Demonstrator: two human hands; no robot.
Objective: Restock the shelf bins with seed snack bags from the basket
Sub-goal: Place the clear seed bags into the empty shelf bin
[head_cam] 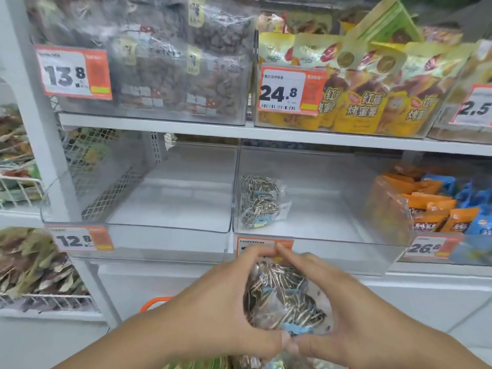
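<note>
Your left hand (pixel 226 302) and right hand (pixel 338 302) are both wrapped around a clear plastic bag of striped sunflower seeds (pixel 282 296). One matching seed bag (pixel 259 202) sits inside the clear plastic shelf bin (pixel 332 258) right above.

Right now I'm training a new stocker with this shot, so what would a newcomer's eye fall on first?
First, the two hands, left hand and right hand, cupped round a clear seed bag low in the middle. Next, the clear bin just above them, holding a single seed bag near its left wall, with an empty bin to its left. Then the bold orange price tags, like 24.8 on the upper shelf.
</note>
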